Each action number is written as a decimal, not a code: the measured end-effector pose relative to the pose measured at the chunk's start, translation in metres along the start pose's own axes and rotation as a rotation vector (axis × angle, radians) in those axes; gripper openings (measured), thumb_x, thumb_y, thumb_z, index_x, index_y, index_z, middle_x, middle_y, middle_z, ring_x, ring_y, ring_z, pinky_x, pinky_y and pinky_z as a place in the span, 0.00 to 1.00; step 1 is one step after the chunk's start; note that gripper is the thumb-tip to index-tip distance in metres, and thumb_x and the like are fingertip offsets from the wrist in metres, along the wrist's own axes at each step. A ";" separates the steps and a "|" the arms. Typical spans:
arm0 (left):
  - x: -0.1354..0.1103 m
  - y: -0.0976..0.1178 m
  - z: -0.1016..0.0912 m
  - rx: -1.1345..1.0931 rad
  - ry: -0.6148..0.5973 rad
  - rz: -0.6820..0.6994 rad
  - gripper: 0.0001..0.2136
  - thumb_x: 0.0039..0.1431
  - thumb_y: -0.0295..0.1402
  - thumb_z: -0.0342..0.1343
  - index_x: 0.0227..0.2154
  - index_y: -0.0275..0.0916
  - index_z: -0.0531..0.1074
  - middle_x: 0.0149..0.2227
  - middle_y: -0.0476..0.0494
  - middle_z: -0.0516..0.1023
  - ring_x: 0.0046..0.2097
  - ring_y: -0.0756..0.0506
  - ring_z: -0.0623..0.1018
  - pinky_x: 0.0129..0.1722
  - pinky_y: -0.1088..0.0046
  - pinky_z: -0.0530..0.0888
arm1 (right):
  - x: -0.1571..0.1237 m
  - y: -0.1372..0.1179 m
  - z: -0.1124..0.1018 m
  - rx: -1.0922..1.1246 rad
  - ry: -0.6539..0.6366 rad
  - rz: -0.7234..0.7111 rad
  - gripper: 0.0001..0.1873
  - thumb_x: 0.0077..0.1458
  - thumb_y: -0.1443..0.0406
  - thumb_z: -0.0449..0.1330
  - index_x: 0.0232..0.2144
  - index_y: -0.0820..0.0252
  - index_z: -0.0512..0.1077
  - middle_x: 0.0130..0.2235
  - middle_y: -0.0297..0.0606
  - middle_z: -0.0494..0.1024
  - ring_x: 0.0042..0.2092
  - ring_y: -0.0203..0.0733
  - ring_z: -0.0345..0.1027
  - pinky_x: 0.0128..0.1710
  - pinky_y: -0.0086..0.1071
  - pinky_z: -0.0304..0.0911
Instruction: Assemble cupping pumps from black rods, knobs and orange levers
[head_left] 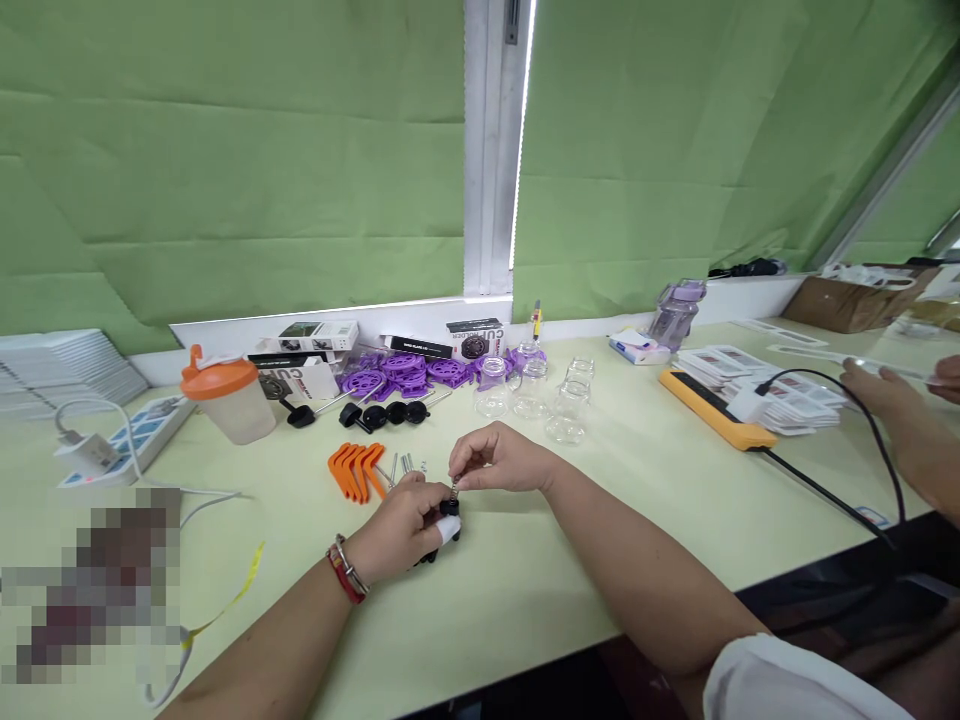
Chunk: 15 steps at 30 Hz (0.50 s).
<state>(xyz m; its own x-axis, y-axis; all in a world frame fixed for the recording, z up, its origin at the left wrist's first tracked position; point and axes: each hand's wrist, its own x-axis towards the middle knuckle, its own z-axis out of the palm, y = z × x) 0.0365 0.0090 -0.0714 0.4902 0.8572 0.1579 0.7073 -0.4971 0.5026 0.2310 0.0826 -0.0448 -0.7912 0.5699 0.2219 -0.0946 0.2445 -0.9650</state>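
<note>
My left hand (409,530) is closed around a small black plastic part (449,507) at the middle front of the table. White tape wraps a fingertip of this hand. Just above the part, my right hand (495,460) pinches a thin metal spring (454,491) upright, its lower end at the top of the black part. More black pieces (429,556) show partly beneath the left hand. Beyond it lie orange bent pieces (356,471) in a row and several metal rods (406,463).
Behind are black round-ended parts (396,412), purple wheel-like pieces (405,375), printed boxes (300,375) and clear glass cups (568,410). An orange-lidded shaker (236,400) and a power strip (139,440) stand left. Right are a yellow-edged power strip (712,410), stacked cards (757,385) and another person's hands (885,400).
</note>
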 end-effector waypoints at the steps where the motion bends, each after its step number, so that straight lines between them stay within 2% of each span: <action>1: 0.000 0.000 0.000 0.001 -0.001 0.000 0.05 0.55 0.34 0.52 0.26 0.39 0.66 0.24 0.48 0.70 0.34 0.45 0.66 0.34 0.71 0.64 | 0.000 0.000 -0.001 -0.004 -0.009 0.002 0.15 0.39 0.61 0.70 0.28 0.65 0.75 0.30 0.36 0.75 0.31 0.34 0.68 0.34 0.31 0.65; 15: -0.001 0.002 0.001 0.007 -0.016 0.039 0.04 0.56 0.32 0.51 0.27 0.39 0.66 0.23 0.50 0.70 0.32 0.47 0.65 0.36 0.70 0.63 | -0.004 0.000 -0.003 -0.008 -0.052 0.009 0.14 0.39 0.61 0.70 0.27 0.66 0.76 0.32 0.40 0.76 0.32 0.35 0.68 0.32 0.30 0.63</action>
<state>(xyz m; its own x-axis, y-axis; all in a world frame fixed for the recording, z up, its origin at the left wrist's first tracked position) 0.0382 0.0074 -0.0715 0.5253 0.8351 0.1634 0.6914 -0.5308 0.4901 0.2361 0.0826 -0.0451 -0.8222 0.5308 0.2057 -0.0830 0.2458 -0.9658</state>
